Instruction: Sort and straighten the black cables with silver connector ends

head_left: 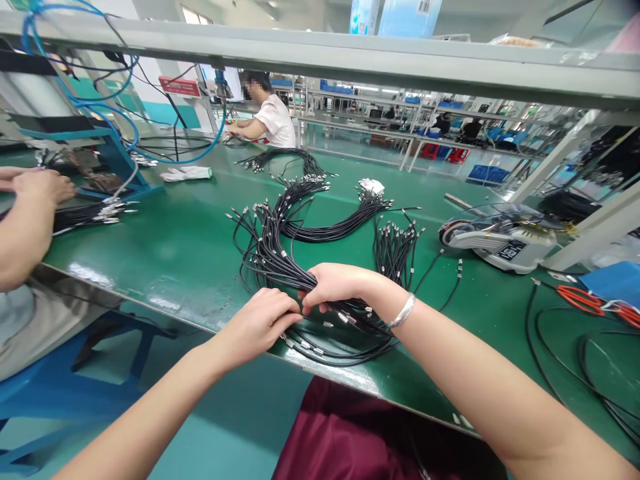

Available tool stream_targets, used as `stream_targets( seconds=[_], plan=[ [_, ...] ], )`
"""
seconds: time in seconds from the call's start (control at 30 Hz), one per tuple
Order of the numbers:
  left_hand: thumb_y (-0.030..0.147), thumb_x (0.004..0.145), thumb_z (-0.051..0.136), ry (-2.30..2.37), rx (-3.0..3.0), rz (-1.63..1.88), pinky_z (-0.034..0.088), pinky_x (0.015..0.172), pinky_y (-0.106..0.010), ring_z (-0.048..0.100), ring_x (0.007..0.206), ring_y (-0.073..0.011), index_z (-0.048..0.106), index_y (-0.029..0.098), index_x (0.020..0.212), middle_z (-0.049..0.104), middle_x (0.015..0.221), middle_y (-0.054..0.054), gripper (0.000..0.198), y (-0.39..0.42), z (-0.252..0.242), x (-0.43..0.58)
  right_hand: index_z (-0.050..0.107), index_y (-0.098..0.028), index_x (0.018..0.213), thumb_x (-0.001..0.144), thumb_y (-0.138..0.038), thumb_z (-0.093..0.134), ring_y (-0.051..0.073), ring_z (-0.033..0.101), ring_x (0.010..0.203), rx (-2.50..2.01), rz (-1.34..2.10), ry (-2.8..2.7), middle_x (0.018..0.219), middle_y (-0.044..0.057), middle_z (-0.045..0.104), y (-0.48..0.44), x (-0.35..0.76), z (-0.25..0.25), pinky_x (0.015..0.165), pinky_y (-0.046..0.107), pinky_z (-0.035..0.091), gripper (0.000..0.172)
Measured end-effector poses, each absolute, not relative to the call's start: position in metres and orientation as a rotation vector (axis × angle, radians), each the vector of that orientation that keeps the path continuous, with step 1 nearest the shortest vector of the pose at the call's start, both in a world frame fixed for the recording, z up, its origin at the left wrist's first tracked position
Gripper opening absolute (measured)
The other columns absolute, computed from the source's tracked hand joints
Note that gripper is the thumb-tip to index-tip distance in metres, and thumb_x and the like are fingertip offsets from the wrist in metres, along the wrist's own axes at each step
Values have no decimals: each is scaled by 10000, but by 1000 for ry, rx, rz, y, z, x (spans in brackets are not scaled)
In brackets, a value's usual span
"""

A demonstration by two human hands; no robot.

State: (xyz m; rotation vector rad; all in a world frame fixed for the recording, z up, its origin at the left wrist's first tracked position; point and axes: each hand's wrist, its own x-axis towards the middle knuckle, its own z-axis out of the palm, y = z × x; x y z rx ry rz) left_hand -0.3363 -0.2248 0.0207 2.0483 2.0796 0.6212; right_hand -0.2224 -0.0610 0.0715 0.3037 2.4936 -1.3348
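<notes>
My right hand (pixel 336 285) is closed around a bundle of black cables (pixel 280 261) with metal connectors on their ends. The bundle fans out to the left and away from me on the green table. Just left of it, at the table's front edge, my left hand (pixel 264 320) has its fingers bent and pressed together; whatever is between them is hidden. Below both hands a few curved cables (pixel 345 360) with silvery end fittings lie along the edge. A small loose metal fitting (pixel 328 325) rests close to my right fingers.
More cable bundles (pixel 340 230) lie behind, with another upright cluster (pixel 395 250) to the right. A tape dispenser (pixel 500 243) stands at right, near coiled orange cable (pixel 580 300). At left, a co-worker's hand (pixel 43 187) is beside a blue-framed press (pixel 113 157). A shelf beam (pixel 320 60) crosses overhead.
</notes>
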Motion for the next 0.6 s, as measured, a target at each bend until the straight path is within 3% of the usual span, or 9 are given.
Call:
stream_targets(
  seconds=[0.23,0.4,0.6],
  plan=[
    [415,843,443,2107,2209,719,389,778,-199,497,842,-69,637,196,802,604,854,-3,295,-216,19,-350,520,-163,748,593,-264,657,83,513,498,276,-1258,2533,580,-43,552,-58,-223,66,460,160,398,230],
    [297,836,491,2222,2435,710,393,845,-245,500,917,-92,614,218,958,607,957,-13,191,-224,17,-334,545,-160,766,591,-268,668,88,521,509,285,-1323,2509,587,-40,561,-58,-224,65,461,163,399,239],
    [104,723,618,2299,2695,1090,403,840,-284,486,908,-120,562,182,1025,587,933,-46,317,-230,-1,-296,552,-141,795,585,-198,661,82,498,498,312,-1469,2430,553,-43,527,-57,-223,66,451,155,396,244]
  ],
)
